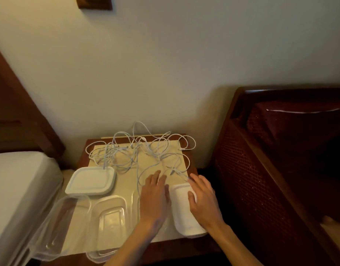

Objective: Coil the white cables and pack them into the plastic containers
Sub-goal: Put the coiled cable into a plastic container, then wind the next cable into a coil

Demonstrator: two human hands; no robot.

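Observation:
Several white cables (138, 150) lie tangled across the back half of a small bedside table (191, 150). Two clear plastic containers stand open at the front: one (61, 225) hangs over the left edge, the other (109, 223) sits beside it. A white lid (91, 181) lies behind them. Another white-lidded container (182, 210) sits at the front right. My left hand (155, 196) lies flat, fingers straight, just left of it, fingertips near a cable end. My right hand (203, 198) rests on its right side, thumb on the lid.
A cream mat (127, 175) covers the tabletop. A bed with a white sheet (17, 189) flanks the left side. A dark wooden headboard and maroon bedding (280, 160) stand on the right. The wall (165, 64) is directly behind the table.

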